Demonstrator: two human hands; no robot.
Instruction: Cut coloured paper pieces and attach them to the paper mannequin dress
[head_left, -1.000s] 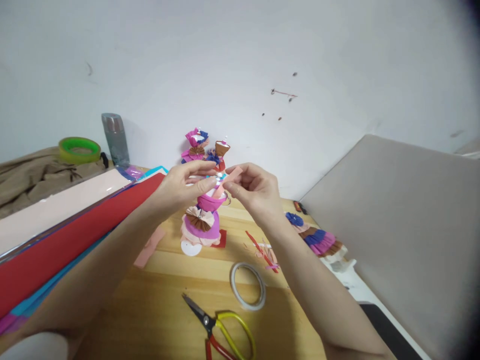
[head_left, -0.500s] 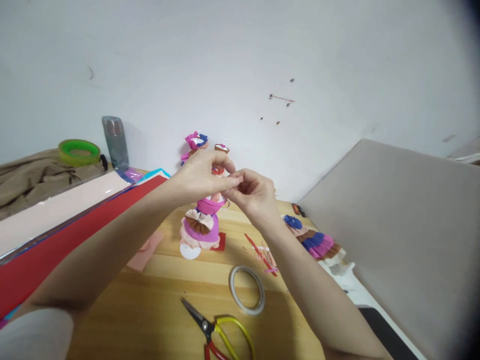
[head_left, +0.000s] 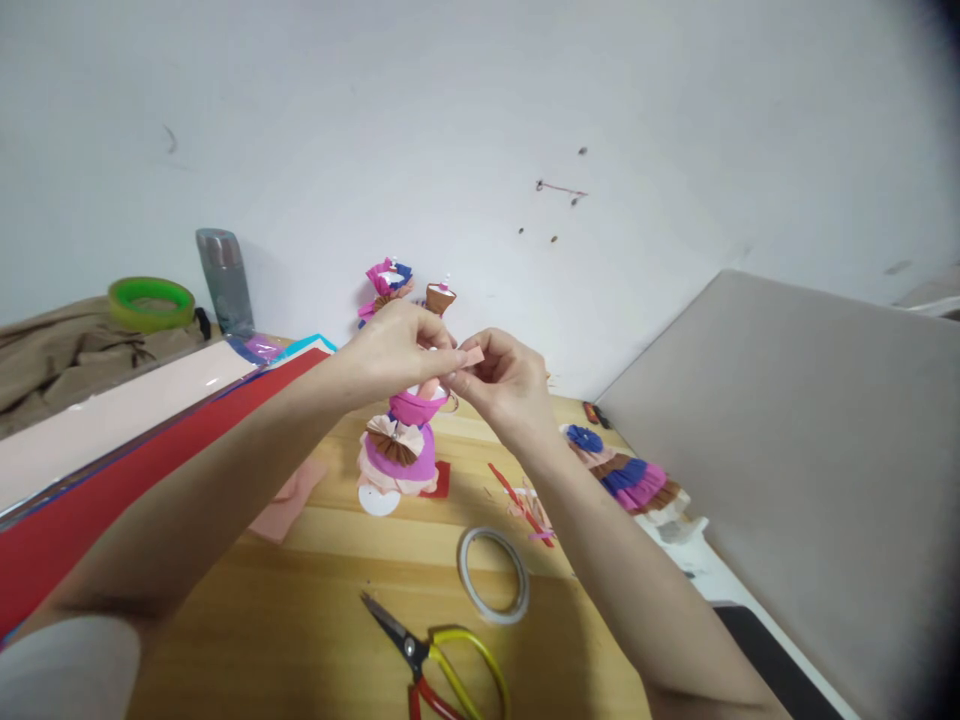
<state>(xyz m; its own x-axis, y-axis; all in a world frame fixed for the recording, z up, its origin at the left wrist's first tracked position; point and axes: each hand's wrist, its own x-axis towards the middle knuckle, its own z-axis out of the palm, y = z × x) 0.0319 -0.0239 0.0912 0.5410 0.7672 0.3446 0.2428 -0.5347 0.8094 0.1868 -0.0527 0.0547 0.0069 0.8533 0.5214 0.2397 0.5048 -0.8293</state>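
Observation:
My left hand [head_left: 401, 345] and my right hand [head_left: 506, 380] meet fingertip to fingertip in front of a crepe paper doll. Between their pinched fingers a small peach paper strip [head_left: 473, 356] shows. Just behind and below them stands the doll [head_left: 409, 445], with a pink bodice, a purple skirt with a peach frilled hem, and a pleated brown and cream fan on it. Its upper part is mostly hidden by my left hand. A white disc [head_left: 379, 500] lies at its foot.
Scissors [head_left: 420, 650] and a tape roll [head_left: 493, 575] lie in front. Paper scraps [head_left: 529, 510] and another ruffled paper figure [head_left: 619, 475] are to the right. Paper sheets [head_left: 187, 445], a green tape roll [head_left: 150, 303] and a bottle [head_left: 225, 282] stand left. A grey panel [head_left: 810, 440] borders the right.
The peach strip now shows between my fingertips, where it was hidden before. Both hands stay together, with the fingers slightly shifted. The view has tilted a little.

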